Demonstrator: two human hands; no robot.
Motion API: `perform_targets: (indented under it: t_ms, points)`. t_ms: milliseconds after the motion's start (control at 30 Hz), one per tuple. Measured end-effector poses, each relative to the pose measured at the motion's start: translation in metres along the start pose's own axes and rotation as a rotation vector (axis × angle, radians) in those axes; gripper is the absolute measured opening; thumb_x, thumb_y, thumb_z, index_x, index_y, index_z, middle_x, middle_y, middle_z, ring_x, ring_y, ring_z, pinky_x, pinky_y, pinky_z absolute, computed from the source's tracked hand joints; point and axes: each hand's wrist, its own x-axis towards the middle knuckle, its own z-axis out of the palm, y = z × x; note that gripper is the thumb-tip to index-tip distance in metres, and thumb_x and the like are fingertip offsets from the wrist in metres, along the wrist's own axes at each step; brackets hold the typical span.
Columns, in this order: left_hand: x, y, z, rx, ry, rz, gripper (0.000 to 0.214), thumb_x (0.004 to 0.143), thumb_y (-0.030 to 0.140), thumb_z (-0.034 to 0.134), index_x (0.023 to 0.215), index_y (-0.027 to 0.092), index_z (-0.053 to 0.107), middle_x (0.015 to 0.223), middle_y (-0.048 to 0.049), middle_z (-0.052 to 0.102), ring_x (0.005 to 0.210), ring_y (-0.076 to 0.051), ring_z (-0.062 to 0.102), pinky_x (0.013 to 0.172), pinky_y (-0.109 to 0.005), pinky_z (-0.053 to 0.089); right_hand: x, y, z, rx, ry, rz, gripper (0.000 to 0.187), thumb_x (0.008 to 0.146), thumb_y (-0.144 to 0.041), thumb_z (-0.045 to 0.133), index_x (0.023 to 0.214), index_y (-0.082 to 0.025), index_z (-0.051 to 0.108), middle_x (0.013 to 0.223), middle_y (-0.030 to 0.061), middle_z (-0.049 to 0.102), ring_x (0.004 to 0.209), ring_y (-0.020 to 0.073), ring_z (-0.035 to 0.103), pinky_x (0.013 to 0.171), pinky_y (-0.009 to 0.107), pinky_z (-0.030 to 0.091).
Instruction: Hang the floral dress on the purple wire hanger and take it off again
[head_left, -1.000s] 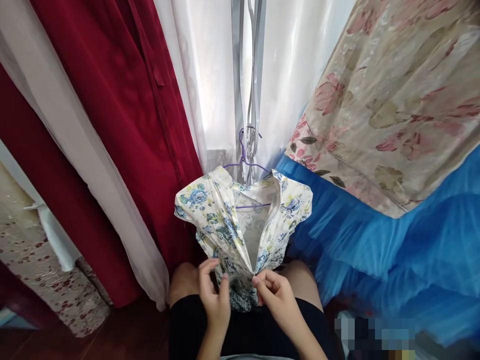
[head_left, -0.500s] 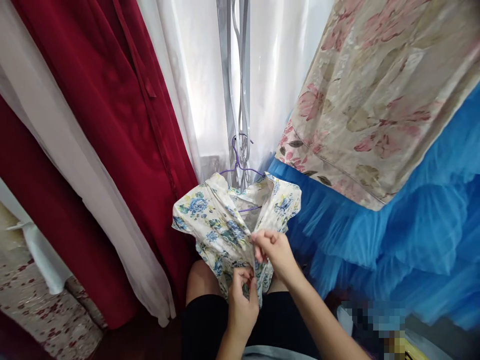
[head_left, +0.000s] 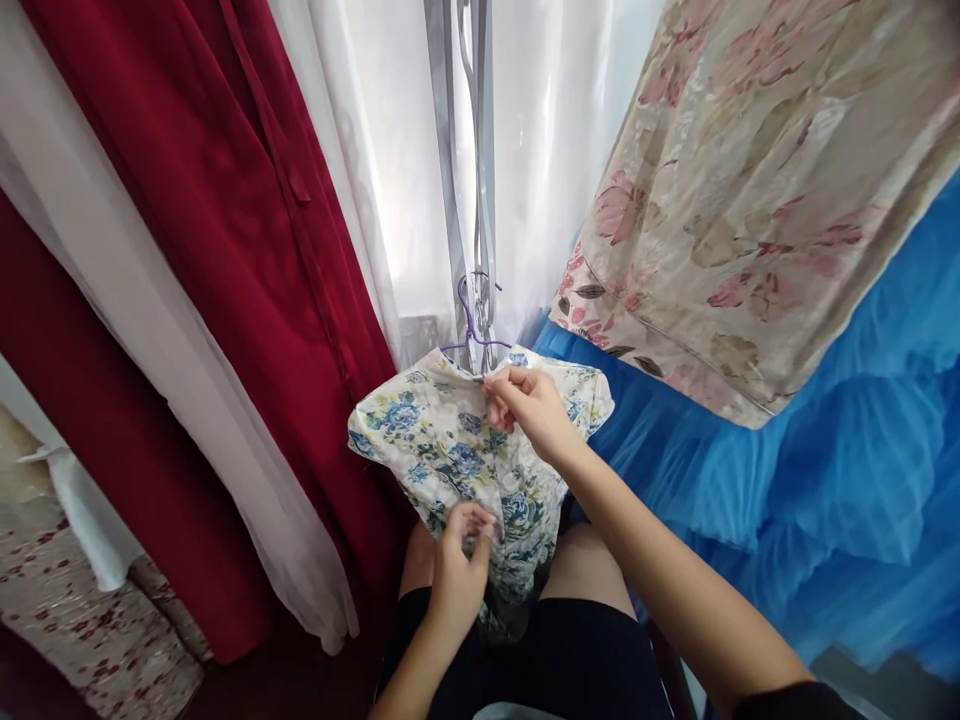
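Note:
A small white garment with blue flowers (head_left: 435, 450) hangs on a purple wire hanger (head_left: 469, 318) hooked on a metal rail (head_left: 444, 180). My right hand (head_left: 525, 405) is closed in a pinch at the garment's neckline, just under the hanger hook. My left hand (head_left: 459, 565) is lower down, fingers curled round the fabric near the hem. The opening down the garment's middle is closed up to the neck. My knees in black shorts (head_left: 555, 650) are below.
A dark red garment (head_left: 247, 260) and sheer white fabric (head_left: 127, 300) hang at the left. A beige floral cloth (head_left: 757, 190) and a blue tulle skirt (head_left: 825, 480) hang at the right. White curtains (head_left: 555, 150) are behind the rail.
My right hand has risen from the garment's lower middle to the neckline, and the open gap down the middle has closed as it went. My left hand stayed low on the fabric.

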Motion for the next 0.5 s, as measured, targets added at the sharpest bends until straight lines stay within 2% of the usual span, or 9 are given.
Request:
perform_targets:
  t_ms: [33, 100, 167, 200, 233, 333, 433, 500]
  points:
    - [0.021, 0.016, -0.009, -0.003, 0.046, 0.046, 0.011, 0.098, 0.030, 0.056, 0.104, 0.021, 0.059, 0.099, -0.0073, 0.068, 0.095, -0.022, 0.067, 0.088, -0.034, 0.052, -0.004, 0.000, 0.000, -0.016, 0.002, -0.014, 0.029, 0.084, -0.044, 0.067, 0.071, -0.020, 0.059, 0.046, -0.0026, 0.061, 0.038, 0.0107, 0.050, 0.039, 0.021, 0.036]
    - [0.066, 0.054, -0.027, 0.003, 0.133, 0.208, 0.023, 0.100, 0.030, 0.054, 0.122, 0.022, 0.058, 0.098, -0.0054, 0.067, 0.094, -0.020, 0.066, 0.090, -0.033, 0.051, -0.010, -0.002, 0.000, -0.038, 0.003, -0.044, 0.031, 0.085, -0.047, 0.067, 0.071, -0.021, 0.057, 0.046, -0.0028, 0.060, 0.039, 0.0111, 0.050, 0.040, 0.022, 0.036]
    - [0.107, 0.092, -0.042, 0.081, 0.075, 0.370, 0.037, 0.102, 0.030, 0.051, 0.138, 0.023, 0.052, 0.090, -0.0027, 0.066, 0.084, -0.018, 0.065, 0.084, -0.031, 0.051, -0.012, -0.007, -0.001, -0.048, -0.014, -0.077, 0.031, 0.086, -0.046, 0.067, 0.071, -0.021, 0.057, 0.047, -0.0027, 0.061, 0.040, 0.0110, 0.050, 0.042, 0.022, 0.037]
    - [0.124, 0.107, -0.046, 0.147, 0.022, 0.446, 0.034, 0.102, 0.030, 0.051, 0.135, 0.022, 0.055, 0.091, -0.0030, 0.066, 0.083, -0.018, 0.064, 0.082, -0.031, 0.050, -0.011, -0.009, -0.001, -0.052, -0.024, -0.091, 0.031, 0.087, -0.046, 0.066, 0.071, -0.021, 0.057, 0.047, -0.0026, 0.061, 0.041, 0.0107, 0.050, 0.043, 0.022, 0.036]
    - [0.137, 0.119, -0.048, 0.235, -0.017, 0.512, 0.025, 0.103, 0.029, 0.049, 0.123, 0.021, 0.062, 0.092, -0.0041, 0.066, 0.086, -0.018, 0.063, 0.085, -0.031, 0.049, -0.011, -0.010, -0.002, -0.054, -0.030, -0.104, 0.031, 0.087, -0.045, 0.066, 0.071, -0.021, 0.056, 0.048, -0.0026, 0.061, 0.041, 0.0105, 0.050, 0.043, 0.022, 0.036]
    - [0.154, 0.138, -0.045, 0.447, -0.032, 0.629, 0.024, 0.104, 0.027, 0.045, 0.091, 0.018, 0.064, 0.089, -0.0061, 0.064, 0.090, -0.021, 0.059, 0.087, -0.034, 0.045, -0.006, -0.004, -0.005, -0.066, -0.025, -0.127, 0.030, 0.088, -0.044, 0.065, 0.071, -0.021, 0.055, 0.048, -0.0030, 0.060, 0.041, 0.0109, 0.050, 0.045, 0.023, 0.036]
    - [0.157, 0.142, -0.046, 0.435, 0.111, 0.628, 0.024, 0.104, 0.028, 0.046, 0.088, 0.018, 0.061, 0.085, -0.0045, 0.062, 0.087, -0.021, 0.058, 0.082, -0.032, 0.044, -0.003, 0.021, -0.010, -0.141, 0.029, -0.109, 0.026, 0.084, -0.038, 0.066, 0.068, -0.020, 0.056, 0.046, -0.0031, 0.059, 0.041, 0.0109, 0.049, 0.045, 0.022, 0.034]
    - [0.163, 0.141, -0.062, 0.307, 0.257, 0.571, 0.023, 0.103, 0.030, 0.050, 0.088, 0.018, 0.062, 0.083, -0.0023, 0.062, 0.083, -0.018, 0.058, 0.077, -0.029, 0.044, -0.006, 0.044, -0.014, -0.175, 0.065, -0.054, 0.025, 0.080, -0.033, 0.067, 0.063, -0.020, 0.054, 0.043, -0.0033, 0.057, 0.040, 0.0100, 0.047, 0.044, 0.022, 0.031]
